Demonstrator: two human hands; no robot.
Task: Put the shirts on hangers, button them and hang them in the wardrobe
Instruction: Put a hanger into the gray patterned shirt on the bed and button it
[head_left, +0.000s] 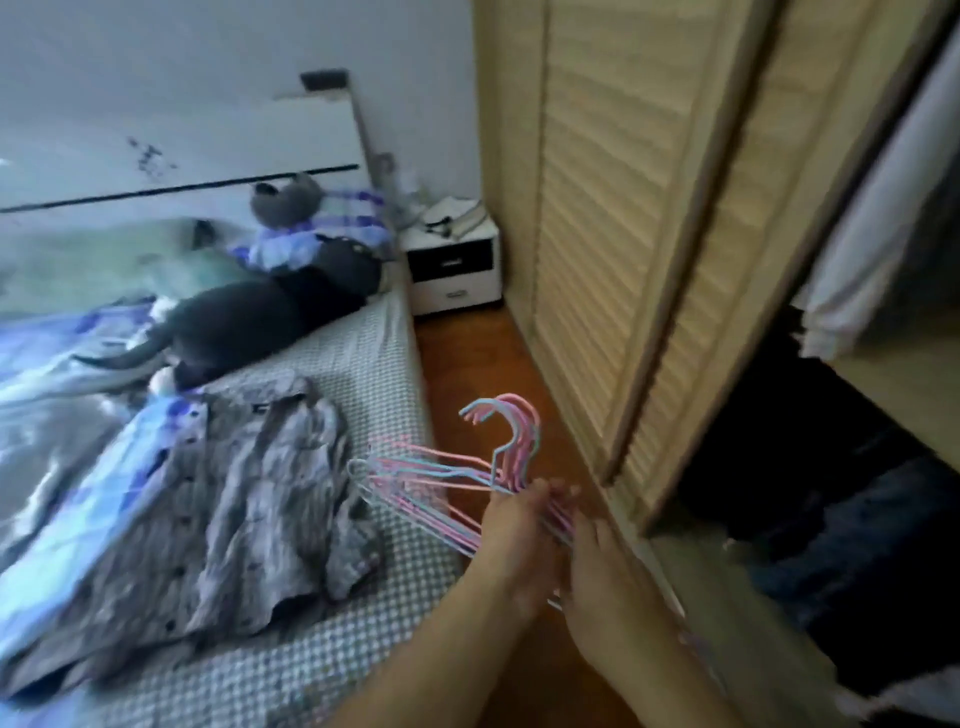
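A bundle of several pink and blue wire hangers hangs in the air over the floor strip between bed and wardrobe, hooks pointing up. My left hand grips the bundle near the necks. My right hand holds the same bundle lower down, close to the wardrobe's bottom edge. A grey patterned button shirt lies spread out, crumpled and unbuttoned, on the bed. The wardrobe with slatted wooden sliding doors stands on the right; its right part is open, showing dark clothes and a hanging white garment.
The bed has a checked sheet, blue bedding on the left and a dark garment further back. A white bedside table stands in the corner. A narrow strip of wooden floor runs between bed and wardrobe.
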